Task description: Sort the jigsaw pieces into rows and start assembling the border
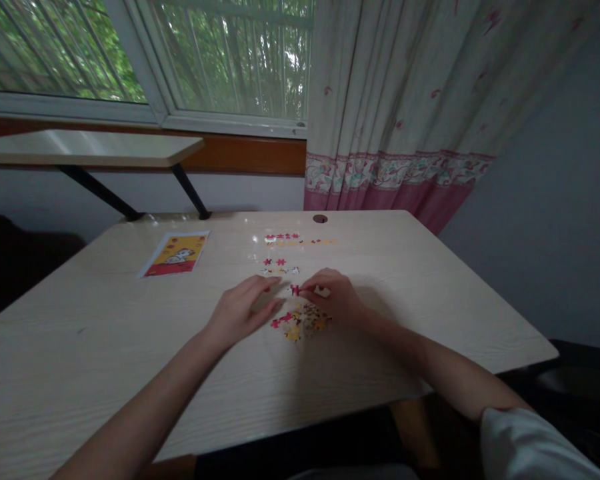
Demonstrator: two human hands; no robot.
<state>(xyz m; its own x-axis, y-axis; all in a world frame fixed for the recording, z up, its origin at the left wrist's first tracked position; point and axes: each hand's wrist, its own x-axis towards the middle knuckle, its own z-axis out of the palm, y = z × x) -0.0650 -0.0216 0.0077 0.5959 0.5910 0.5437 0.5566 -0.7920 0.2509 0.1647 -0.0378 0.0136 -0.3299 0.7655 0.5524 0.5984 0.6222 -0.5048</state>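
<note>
Between thumb and forefinger, my right hand (333, 293) pinches a red and white jigsaw puzzle piece (295, 290). My left hand (245, 303) is just left of that piece, its thumb and fingers apart with nothing in them. Below both hands lies a loose pile of puzzle pieces (294, 331), yellow, red and some grey-backed. Beyond the hands are a few white pieces (281, 271) in a short row and a pair of red pieces (281, 262). Farther back, several red pieces (287, 236) line up above a longer row of yellow pieces (293, 243).
A picture card (177, 255) with a white animal on yellow and red lies at the left of the wooden table (130, 347). A raised shelf (95, 148) on black legs stands at the back left. Near the back edge is a round cable hole (320, 219); a curtain (380, 133) hangs behind.
</note>
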